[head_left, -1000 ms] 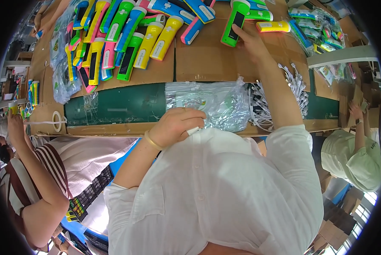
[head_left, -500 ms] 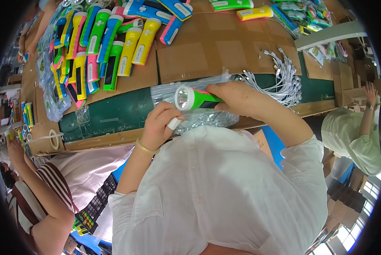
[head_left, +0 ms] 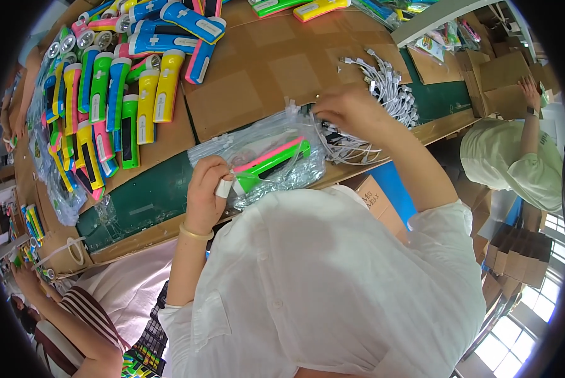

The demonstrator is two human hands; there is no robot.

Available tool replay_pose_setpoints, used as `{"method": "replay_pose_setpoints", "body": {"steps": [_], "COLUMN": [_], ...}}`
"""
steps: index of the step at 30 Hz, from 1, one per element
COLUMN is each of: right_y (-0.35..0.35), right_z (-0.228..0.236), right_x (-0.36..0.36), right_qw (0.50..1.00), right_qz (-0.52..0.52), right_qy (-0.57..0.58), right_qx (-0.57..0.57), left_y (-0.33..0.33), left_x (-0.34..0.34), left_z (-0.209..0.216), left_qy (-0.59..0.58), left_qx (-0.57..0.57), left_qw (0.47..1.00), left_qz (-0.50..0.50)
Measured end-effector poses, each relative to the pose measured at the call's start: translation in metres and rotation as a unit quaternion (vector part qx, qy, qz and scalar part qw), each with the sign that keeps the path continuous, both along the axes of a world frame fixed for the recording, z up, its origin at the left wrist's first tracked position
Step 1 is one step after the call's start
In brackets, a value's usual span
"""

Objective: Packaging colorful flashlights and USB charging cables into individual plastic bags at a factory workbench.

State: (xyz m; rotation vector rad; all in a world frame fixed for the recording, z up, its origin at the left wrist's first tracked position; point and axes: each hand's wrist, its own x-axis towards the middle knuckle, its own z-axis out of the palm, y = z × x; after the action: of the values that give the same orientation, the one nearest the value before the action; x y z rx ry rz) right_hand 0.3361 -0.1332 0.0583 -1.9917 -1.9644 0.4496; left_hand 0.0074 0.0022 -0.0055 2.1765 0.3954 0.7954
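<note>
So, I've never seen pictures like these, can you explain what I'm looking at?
Sure. There's no machine: these are a person's bare hands. Every picture comes from one wide fisheye camera worn on that person's head, looking down, so straight edges bend.

On the green table, partly covered with cardboard, colourful flashlights are heaped at the far left, and white cables lie in a bundle to the right.

The left hand seems to hold the edge of a clear plastic bag, with a green-and-pink flashlight apparently inside. The right hand is at the cables; I can't tell whether it grips any.
</note>
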Motion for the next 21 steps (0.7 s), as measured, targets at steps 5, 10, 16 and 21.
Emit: {"method": "replay_pose_setpoints", "body": {"steps": [5, 10, 16, 21], "right_y": [-0.061, -0.068, -0.044, -0.023], "right_z": [-0.033, -0.020, 0.086, 0.102], "right_x": [0.077, 0.083, 0.070, 0.048], "right_qw": [0.947, 0.975, 0.963, 0.924], "right_qz": [-0.102, -0.135, -0.267, -0.181], "right_qy": [-0.259, -0.127, -0.024, 0.271], "right_qx": [-0.163, -0.123, 0.013, 0.200], "left_y": [-0.005, -0.004, -0.003, -0.006], "left_x": [0.002, -0.001, -0.008, -0.005], "left_z": [0.004, 0.004, 0.003, 0.003], "left_qy": [0.010, 0.013, 0.023, 0.018], "left_qx": [-0.011, -0.019, -0.011, -0.015], "left_qw": [1.000, 1.000, 1.000, 1.000], "left_qz": [-0.015, -0.007, -0.003, 0.010]}}
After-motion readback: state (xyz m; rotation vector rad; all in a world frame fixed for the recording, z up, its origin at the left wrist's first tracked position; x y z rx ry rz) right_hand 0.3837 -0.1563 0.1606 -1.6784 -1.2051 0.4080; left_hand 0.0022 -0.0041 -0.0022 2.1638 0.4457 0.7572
